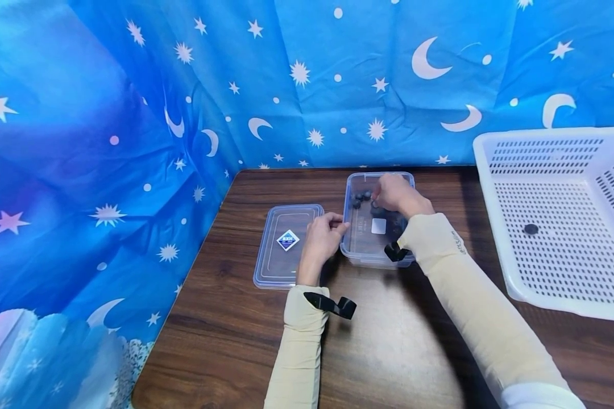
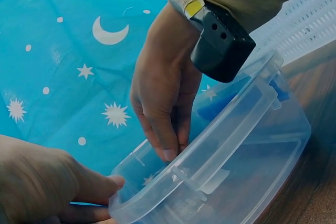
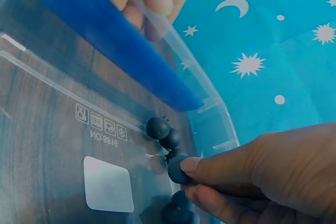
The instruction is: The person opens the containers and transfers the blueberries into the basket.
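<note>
A clear plastic container [image 1: 360, 253] stands on the table, with several dark blueberries [image 3: 158, 128] gathered against its far wall. My right hand [image 1: 396, 194] reaches down inside it. In the right wrist view, thumb and finger pinch one blueberry [image 3: 179, 169] beside the others. My left hand [image 1: 323, 238] is at the container's left side; its thumb [image 2: 113, 182] and fingers grip the rim. The container lid [image 1: 276, 258], with a blue and white diamond label, lies flat on the table, partly covered by the left hand and wrist.
A white slotted basket [image 1: 511, 281] stands on the right with one dark round berry [image 1: 531, 229] in it. A blue curtain [image 1: 307, 108] with stars and moons hangs behind and left of the brown wooden table [image 1: 225, 341]. Black straps [image 1: 337, 307] stick out from both wrists.
</note>
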`<state>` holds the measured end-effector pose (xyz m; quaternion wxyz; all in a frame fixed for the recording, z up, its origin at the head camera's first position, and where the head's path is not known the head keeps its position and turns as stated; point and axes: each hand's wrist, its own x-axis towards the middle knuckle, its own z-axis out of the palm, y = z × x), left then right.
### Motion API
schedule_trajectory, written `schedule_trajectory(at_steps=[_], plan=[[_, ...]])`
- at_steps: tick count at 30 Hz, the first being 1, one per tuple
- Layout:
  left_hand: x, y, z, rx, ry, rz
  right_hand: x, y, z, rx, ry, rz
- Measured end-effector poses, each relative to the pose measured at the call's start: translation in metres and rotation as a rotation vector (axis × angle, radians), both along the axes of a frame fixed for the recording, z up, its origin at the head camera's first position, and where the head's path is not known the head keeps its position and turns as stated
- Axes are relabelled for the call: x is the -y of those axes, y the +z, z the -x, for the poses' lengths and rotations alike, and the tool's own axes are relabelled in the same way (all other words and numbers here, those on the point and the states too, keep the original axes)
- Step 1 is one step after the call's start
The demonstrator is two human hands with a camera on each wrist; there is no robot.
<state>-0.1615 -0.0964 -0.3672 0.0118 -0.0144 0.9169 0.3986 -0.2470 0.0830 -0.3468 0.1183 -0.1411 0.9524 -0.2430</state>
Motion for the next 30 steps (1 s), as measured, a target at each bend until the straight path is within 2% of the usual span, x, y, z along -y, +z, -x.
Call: schedule_trajectory(at_steps=[15, 26, 30], plan=[[-0.001, 0.0, -0.001, 0.009, 0.008, -0.009, -0.011, 0.011, -0.012, -0.021, -0.03, 0.076], [-0.001, 0.001, -0.002, 0.019, 0.013, -0.036, -0.026, 0.035, -0.022, -0.045, -0.026, 0.119], [-0.001, 0.002, -0.002, 0.018, 0.013, -0.032, -0.032, 0.044, -0.024, -0.029, -0.043, 0.132]])
